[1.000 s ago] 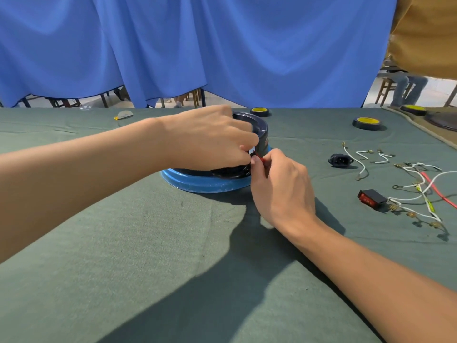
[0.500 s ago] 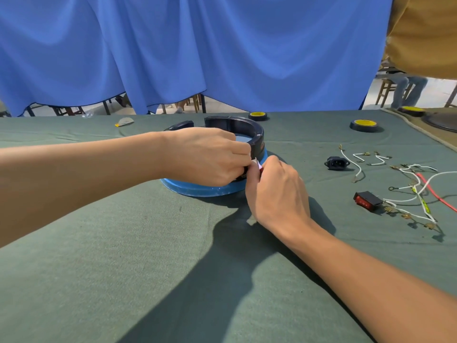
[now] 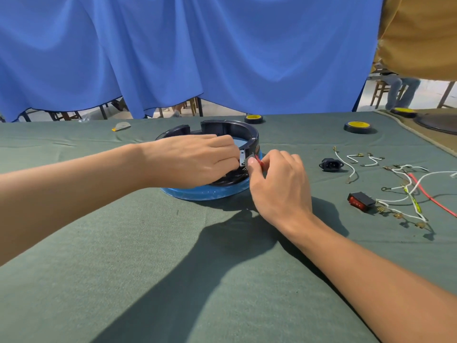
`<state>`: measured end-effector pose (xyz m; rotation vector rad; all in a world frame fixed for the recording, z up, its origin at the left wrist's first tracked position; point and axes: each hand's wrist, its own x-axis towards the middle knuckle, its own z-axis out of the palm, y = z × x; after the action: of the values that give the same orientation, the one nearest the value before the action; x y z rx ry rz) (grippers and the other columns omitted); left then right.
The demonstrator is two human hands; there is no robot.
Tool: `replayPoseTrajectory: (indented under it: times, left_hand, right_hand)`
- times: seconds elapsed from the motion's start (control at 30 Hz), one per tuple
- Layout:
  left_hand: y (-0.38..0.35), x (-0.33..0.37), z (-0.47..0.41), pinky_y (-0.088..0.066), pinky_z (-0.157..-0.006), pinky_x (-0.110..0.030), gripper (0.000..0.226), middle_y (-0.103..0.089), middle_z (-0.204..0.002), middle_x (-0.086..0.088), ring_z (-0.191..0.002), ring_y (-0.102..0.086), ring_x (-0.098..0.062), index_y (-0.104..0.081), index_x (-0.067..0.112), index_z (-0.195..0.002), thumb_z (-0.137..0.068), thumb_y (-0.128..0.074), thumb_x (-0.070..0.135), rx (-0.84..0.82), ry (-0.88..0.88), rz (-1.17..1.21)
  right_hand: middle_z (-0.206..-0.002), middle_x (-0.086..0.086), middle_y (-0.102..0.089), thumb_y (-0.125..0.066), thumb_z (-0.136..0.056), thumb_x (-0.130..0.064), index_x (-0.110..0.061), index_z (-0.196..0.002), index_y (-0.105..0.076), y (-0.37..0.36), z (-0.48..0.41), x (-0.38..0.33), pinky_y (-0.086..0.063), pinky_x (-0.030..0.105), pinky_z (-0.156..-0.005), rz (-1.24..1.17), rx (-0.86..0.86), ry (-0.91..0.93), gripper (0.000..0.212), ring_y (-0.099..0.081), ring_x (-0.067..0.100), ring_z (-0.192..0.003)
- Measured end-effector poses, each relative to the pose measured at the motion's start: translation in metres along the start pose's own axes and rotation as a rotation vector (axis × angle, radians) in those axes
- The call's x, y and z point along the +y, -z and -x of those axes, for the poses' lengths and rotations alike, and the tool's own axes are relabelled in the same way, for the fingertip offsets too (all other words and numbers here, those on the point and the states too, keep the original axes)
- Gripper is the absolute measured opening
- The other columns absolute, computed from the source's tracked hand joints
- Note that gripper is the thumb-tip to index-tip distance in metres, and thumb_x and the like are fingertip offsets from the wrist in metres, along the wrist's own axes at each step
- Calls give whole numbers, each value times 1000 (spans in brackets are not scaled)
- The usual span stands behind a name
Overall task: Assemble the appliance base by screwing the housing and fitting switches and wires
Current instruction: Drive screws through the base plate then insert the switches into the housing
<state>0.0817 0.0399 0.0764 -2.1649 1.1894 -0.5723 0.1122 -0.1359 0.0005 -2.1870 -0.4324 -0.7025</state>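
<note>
From the head view, I am working at a table (image 3: 148,268) covered in green cloth; the black housing (image 3: 237,127), a ring with a gap in its far wall, is sitting on the blue base plate (image 3: 205,194) near the middle of the table, straight ahead of me.

My left hand (image 3: 197,159) is reaching in from the left and lying across the near side of the housing; its fingers are curled down over the near wall and gripping it, the fingertips tucked out of sight inside.

My right hand (image 3: 279,184) is coming in from the right and meeting the left at the housing's near-right wall; thumb and forefinger are pinching a small red part (image 3: 258,160) against the outside of that wall, the other fingers folded in behind; I cannot tell whether the part is a switch or a wire sleeve.

Well to the right, a black inlet socket (image 3: 331,165) is lying on the cloth with short white leads (image 3: 346,164) just beside it; nearer me, a red rocker switch (image 3: 359,201) is resting next to a wire bundle (image 3: 420,186) of white strands and one red.

A tape roll (image 3: 253,118) is sitting just behind the housing; a second tape roll (image 3: 357,126) is lying farther right; a blue curtain (image 3: 222,58) is hanging behind the table.
</note>
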Motion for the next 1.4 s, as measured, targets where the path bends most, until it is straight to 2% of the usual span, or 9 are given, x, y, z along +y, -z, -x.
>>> replayPoseTrajectory:
  times: [0.2,0.37,0.6,0.67,0.8,0.97,1.1,1.27,1.4]
  left_hand:
    - [7,5,4,-53,-82,-40,39,-63,-102,-15,-97,-60,-31,-65,-2,-103,-101,-25,-2,-6,-15,-33]
    - [6,7,3,-54,-83,-41,32,-65,-101,-18,-96,-62,-35,-66,-5,-101,-100,-34,-4,55,-28,2]
    - [16,6,-3,-55,-73,-46,28,-64,-99,-24,-85,-62,-38,-64,-11,-102,-101,-38,-1,102,27,90]
    - [17,14,-5,-51,-79,-43,24,-63,-98,-22,-87,-59,-36,-64,-12,-101,-102,-44,2,254,169,150]
    - [10,54,-13,-48,-75,-26,14,-62,-91,-9,-79,-56,-21,-66,-2,-96,-92,-62,11,577,737,485]
    - [-4,83,-21,-52,-67,-19,9,-66,-77,-1,-68,-64,-14,-71,6,-86,-81,-77,9,624,1083,681]
    - [-4,79,-19,-44,-62,-10,14,-66,-67,6,-62,-59,-4,-69,11,-75,-79,-81,18,615,1192,614]
    - [-5,84,-15,-45,-69,-29,14,-66,-68,8,-64,-62,-14,-71,12,-74,-79,-81,21,617,1178,521]
    - [-8,82,-13,-36,-75,-32,22,-58,-70,11,-76,-53,-21,-71,13,-71,-78,-77,34,593,1196,388]
  right_hand:
    - [-71,-11,-48,-50,-97,-35,-24,-66,-41,-1,-2,2,-19,26,-62,-113,-14,-76,34,-44,18,-82]
    - [-71,-13,-47,-50,-97,-35,-21,-68,-45,-1,-4,3,-20,25,-62,-138,15,-75,32,-45,18,-83]
    - [-75,-9,-50,-47,-98,-36,-18,-75,-49,-1,-4,3,-23,25,-65,-174,37,-78,29,-47,17,-85]
    - [-76,-11,-51,-47,-97,-37,-19,-74,-49,0,-3,2,-24,26,-65,-219,22,-100,29,-46,15,-86]
    - [-75,-12,-51,-48,-97,-35,-20,-72,-48,1,-3,1,-24,27,-64,-230,28,-107,29,-46,15,-85]
    - [-73,-14,-49,-51,-97,-34,-19,-73,-51,1,0,-1,-23,22,-65,-211,58,-67,28,-47,15,-84]
    - [-72,-15,-49,-52,-96,-33,-19,-73,-51,1,2,-2,-24,21,-67,-222,61,-47,27,-48,16,-83]
    - [-73,-15,-49,-54,-96,-32,-20,-73,-51,1,4,-3,-23,21,-66,-219,55,-26,26,-48,15,-82]
    - [-73,-15,-49,-54,-95,-32,-19,-74,-52,-1,4,-3,-24,20,-66,-218,40,-14,25,-49,15,-82]
